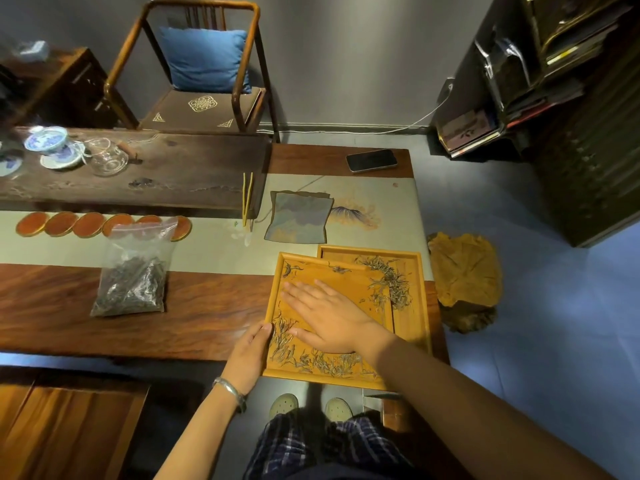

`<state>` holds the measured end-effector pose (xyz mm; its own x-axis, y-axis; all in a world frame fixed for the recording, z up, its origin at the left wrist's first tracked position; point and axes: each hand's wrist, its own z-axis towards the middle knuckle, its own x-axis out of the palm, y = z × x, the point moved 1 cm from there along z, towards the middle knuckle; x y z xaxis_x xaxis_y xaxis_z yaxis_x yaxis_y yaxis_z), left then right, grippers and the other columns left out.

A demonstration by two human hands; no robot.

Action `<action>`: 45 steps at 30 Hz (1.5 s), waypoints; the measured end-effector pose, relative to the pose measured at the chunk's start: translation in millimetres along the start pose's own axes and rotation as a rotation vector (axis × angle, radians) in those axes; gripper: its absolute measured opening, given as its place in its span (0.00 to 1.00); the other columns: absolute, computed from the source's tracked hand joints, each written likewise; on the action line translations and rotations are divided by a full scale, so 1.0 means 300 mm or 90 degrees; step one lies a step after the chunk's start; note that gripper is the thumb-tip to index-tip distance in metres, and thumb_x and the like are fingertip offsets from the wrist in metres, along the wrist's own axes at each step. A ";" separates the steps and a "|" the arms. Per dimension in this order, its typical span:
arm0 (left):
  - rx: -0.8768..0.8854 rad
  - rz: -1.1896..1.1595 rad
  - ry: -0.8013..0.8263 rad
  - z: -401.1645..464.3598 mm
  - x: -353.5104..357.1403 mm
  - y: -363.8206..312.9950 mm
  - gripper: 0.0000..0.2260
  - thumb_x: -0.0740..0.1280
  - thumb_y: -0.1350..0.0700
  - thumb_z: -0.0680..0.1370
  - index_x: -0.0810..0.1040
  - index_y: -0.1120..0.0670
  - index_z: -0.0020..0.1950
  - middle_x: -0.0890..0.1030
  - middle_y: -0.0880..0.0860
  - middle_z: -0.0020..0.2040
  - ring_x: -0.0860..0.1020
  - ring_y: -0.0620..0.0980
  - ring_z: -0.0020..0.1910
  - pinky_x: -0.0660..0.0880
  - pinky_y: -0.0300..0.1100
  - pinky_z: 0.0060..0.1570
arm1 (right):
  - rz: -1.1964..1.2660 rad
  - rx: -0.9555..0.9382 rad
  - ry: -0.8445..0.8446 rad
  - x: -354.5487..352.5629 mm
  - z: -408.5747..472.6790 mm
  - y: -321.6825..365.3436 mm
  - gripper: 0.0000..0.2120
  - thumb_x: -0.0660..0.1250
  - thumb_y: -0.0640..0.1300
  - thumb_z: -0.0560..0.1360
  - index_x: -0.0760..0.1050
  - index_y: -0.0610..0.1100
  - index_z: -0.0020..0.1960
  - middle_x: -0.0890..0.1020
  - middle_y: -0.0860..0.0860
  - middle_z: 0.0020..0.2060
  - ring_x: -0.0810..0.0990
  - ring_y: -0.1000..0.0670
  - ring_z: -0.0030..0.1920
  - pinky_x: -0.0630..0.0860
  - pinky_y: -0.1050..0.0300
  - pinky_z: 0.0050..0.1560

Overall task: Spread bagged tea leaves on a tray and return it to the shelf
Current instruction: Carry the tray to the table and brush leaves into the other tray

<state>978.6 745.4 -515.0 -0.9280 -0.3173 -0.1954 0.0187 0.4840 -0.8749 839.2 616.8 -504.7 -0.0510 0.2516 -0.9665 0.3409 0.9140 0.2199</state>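
**Tea leaves fanned out by hand on wooden tray**

A person's right hand (329, 317), fingers straight and spread, lies flat on the front tray (277, 370) at the bench (207, 317) corner, apparently to sweep the tea leaves (311, 358) thin. The left hand (251, 355) grips the tray's near-left edge, likely steadying it. A second tray (417, 306) sits partly beneath, also holding leaves. The bag (133, 275) of tea stands well apart to the left; the shelf (554, 81) rises at right, a stool (464, 278) between.

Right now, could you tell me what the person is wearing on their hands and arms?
Both forearms are bare, with no sleeves in view. The left hand has a silver bangle round its wrist. The right hand shows no ring, watch or glove.
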 end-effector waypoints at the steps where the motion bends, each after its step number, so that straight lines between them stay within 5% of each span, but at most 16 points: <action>1: 0.001 0.002 -0.001 0.001 -0.002 0.002 0.12 0.56 0.56 0.82 0.78 0.50 0.54 0.82 0.47 0.50 0.80 0.40 0.48 0.72 0.28 0.44 | -0.006 0.000 0.000 0.007 -0.017 -0.009 0.33 0.47 0.61 0.80 0.50 0.43 0.77 0.53 0.45 0.77 0.52 0.46 0.77 0.46 0.47 0.75; 6: -0.001 0.013 0.000 -0.005 -0.004 0.006 0.11 0.56 0.55 0.81 0.78 0.50 0.54 0.82 0.45 0.49 0.80 0.33 0.44 0.71 0.24 0.40 | -0.022 0.030 0.025 0.044 -0.141 -0.094 0.34 0.43 0.63 0.78 0.45 0.45 0.78 0.49 0.47 0.78 0.48 0.49 0.77 0.39 0.51 0.74; 10: 0.001 0.021 0.003 -0.013 -0.008 0.009 0.11 0.56 0.53 0.81 0.78 0.44 0.53 0.83 0.44 0.48 0.79 0.32 0.46 0.69 0.29 0.44 | -0.007 0.122 0.062 0.067 -0.254 -0.183 0.35 0.43 0.65 0.77 0.39 0.49 0.77 0.43 0.52 0.77 0.43 0.52 0.77 0.33 0.54 0.71; 21: -0.013 0.043 -0.004 -0.030 -0.030 0.007 0.12 0.55 0.52 0.82 0.78 0.43 0.50 0.82 0.31 0.44 0.79 0.29 0.43 0.69 0.24 0.38 | 0.017 0.254 0.064 0.036 -0.348 -0.282 0.34 0.48 0.62 0.79 0.47 0.45 0.78 0.51 0.47 0.78 0.50 0.49 0.77 0.44 0.54 0.74; 24: -0.011 0.048 -0.015 -0.022 -0.036 0.004 0.12 0.55 0.52 0.81 0.77 0.42 0.49 0.84 0.38 0.44 0.78 0.30 0.45 0.68 0.27 0.42 | 0.017 0.190 0.044 0.008 -0.344 -0.213 0.34 0.48 0.62 0.77 0.45 0.47 0.77 0.49 0.49 0.77 0.46 0.52 0.76 0.37 0.54 0.72; 27: -0.008 0.045 -0.017 -0.012 -0.034 0.001 0.12 0.55 0.53 0.82 0.78 0.42 0.49 0.83 0.41 0.46 0.78 0.33 0.47 0.68 0.31 0.44 | -0.022 0.036 -0.012 0.013 -0.369 -0.093 0.33 0.48 0.64 0.78 0.50 0.47 0.77 0.54 0.50 0.75 0.52 0.53 0.74 0.44 0.44 0.71; 30: -0.011 0.046 -0.017 -0.008 -0.027 -0.011 0.12 0.55 0.53 0.82 0.77 0.42 0.48 0.83 0.36 0.42 0.79 0.31 0.44 0.67 0.31 0.43 | 0.015 -0.111 0.079 0.048 -0.408 -0.032 0.32 0.47 0.63 0.79 0.43 0.50 0.78 0.49 0.52 0.77 0.48 0.54 0.76 0.40 0.46 0.73; 33: -0.011 0.047 -0.010 -0.006 -0.027 -0.013 0.12 0.55 0.53 0.82 0.77 0.42 0.49 0.82 0.31 0.43 0.78 0.28 0.43 0.67 0.32 0.43 | -0.008 -0.115 0.114 0.062 -0.429 -0.046 0.32 0.47 0.62 0.79 0.42 0.50 0.78 0.48 0.50 0.77 0.46 0.52 0.77 0.37 0.44 0.73; 40: -0.008 0.057 -0.001 -0.009 -0.037 -0.006 0.12 0.55 0.52 0.81 0.77 0.41 0.51 0.83 0.40 0.47 0.79 0.34 0.49 0.68 0.32 0.46 | 0.010 0.061 0.081 0.044 -0.405 -0.145 0.37 0.39 0.69 0.75 0.48 0.48 0.78 0.53 0.50 0.77 0.50 0.51 0.77 0.46 0.46 0.76; 45: -0.012 0.056 0.012 -0.015 -0.049 0.010 0.13 0.55 0.53 0.82 0.77 0.50 0.58 0.82 0.48 0.52 0.79 0.43 0.53 0.70 0.38 0.50 | -0.069 0.109 0.023 0.040 -0.396 -0.206 0.33 0.50 0.64 0.78 0.62 0.43 0.74 0.67 0.46 0.72 0.64 0.48 0.73 0.58 0.43 0.73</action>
<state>990.6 755.1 -512.8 -0.9300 -0.2577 -0.2619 0.0930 0.5244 -0.8464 705.9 601.3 -514.0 -0.1290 0.1685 -0.9772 0.4858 0.8698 0.0858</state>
